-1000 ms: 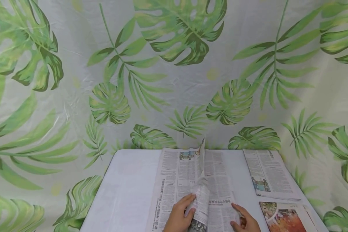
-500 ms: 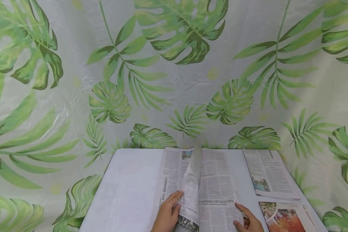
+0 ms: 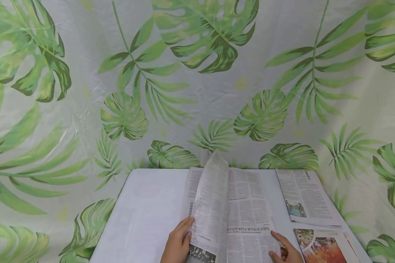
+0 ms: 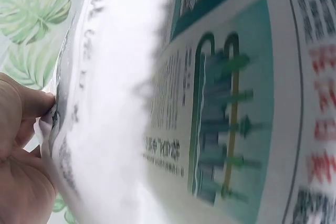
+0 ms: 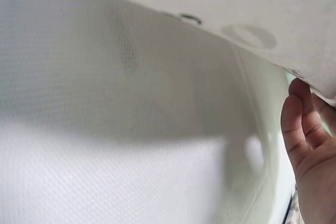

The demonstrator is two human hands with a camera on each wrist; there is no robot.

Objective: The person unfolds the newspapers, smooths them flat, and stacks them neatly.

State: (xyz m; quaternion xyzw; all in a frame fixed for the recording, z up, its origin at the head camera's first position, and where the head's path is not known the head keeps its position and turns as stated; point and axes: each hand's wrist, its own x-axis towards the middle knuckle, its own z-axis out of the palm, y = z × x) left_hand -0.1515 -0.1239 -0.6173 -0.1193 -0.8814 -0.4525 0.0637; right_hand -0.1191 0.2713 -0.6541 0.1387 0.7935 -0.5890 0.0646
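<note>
While facing a leaf-patterned backdrop (image 3: 217, 91) well beyond the left hand (image 3: 177, 241) and the right hand (image 3: 285, 248), worked above a white table (image 3: 145, 204) reaching outward past both. Had the newspaper (image 3: 250, 215) open on that table, directly between the hands, with print running well ahead of the fingertips. Grasped the outer edge of the newspaper in the right hand, with fingers bent beneath the sheet. Pinched a raised page (image 3: 210, 197) by the outer edge between left thumb and fingers, and held it in a curve just inward of the left hand, covering part of the print beneath. Had a folded newspaper (image 3: 311, 201) ahead of the right hand and farther outward. Had colour-printed paper (image 3: 326, 250) nearer, just outside the same hand. Showed a blue-green picture (image 4: 226, 124) inward of the left hand, in the left wrist view, beside blurred red characters (image 4: 323, 114). Showed a dark photograph (image 3: 200, 254) on the raised page, close inward of the left hand.
</note>
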